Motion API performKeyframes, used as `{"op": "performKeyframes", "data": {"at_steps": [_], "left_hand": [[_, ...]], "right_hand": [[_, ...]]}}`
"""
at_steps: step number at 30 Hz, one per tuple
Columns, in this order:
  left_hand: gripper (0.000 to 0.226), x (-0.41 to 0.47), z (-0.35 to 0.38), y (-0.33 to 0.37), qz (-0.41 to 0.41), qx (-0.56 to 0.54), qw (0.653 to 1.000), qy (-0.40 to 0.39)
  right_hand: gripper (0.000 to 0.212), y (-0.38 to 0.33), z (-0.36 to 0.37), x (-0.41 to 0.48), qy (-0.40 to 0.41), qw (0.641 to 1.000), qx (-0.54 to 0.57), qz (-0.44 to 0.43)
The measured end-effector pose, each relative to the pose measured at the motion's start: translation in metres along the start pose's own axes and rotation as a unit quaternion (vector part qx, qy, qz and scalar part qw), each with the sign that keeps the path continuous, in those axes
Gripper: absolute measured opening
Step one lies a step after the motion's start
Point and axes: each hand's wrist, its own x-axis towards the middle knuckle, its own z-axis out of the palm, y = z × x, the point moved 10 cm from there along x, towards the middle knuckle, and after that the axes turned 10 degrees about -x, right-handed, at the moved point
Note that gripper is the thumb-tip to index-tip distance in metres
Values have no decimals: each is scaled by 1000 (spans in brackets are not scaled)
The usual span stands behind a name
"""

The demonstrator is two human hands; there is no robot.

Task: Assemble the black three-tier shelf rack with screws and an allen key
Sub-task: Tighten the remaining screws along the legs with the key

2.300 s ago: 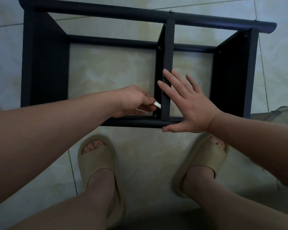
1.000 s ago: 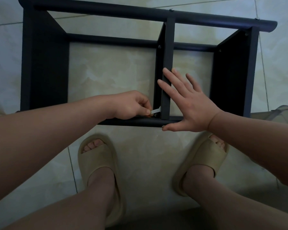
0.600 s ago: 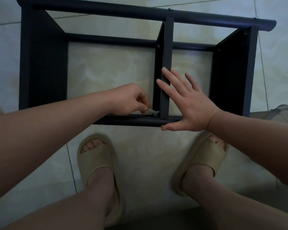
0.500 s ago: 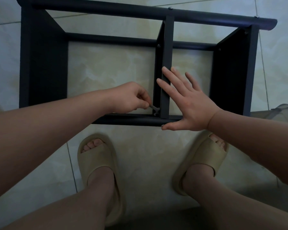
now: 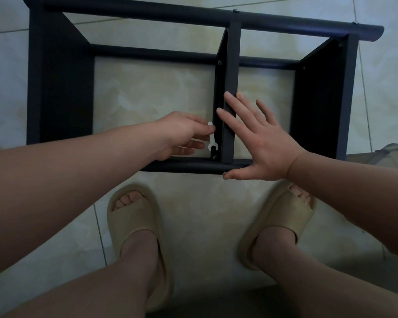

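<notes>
While my left hand (image 5: 182, 134) pinches one white spanner (image 5: 212, 140) above one screw (image 5: 214, 157), my right hand (image 5: 260, 143) lies spread on the rack (image 5: 55, 76), middle panel (image 5: 233, 65) of three.

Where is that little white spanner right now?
Head view, near the middle: the left hand pinches the white spanner beside the rack's middle divider, its open end just above a screw.

Beige slippers (image 5: 136, 218) on both feet rest on pale marbled floor tiles (image 5: 205, 210).
</notes>
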Motion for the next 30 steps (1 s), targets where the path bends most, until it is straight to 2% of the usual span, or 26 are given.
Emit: {"op": "performKeyframes", "data": {"at_steps": [6, 20, 25, 30], "left_hand": [[14, 2, 0, 1, 10, -22, 1000, 12], [21, 0, 6, 4, -2, -42, 999, -2], [8, -2, 8, 3, -4, -18, 1000, -13], [7, -2, 5, 2, -12, 29, 999, -5]], "right_hand": [[119, 1, 0, 0, -3, 1000, 3, 1], [118, 0, -1, 0, -4, 1000, 6, 1], [118, 0, -1, 0, -4, 1000, 4, -1], [118, -1, 0, 0, -6, 1000, 2, -1]]}}
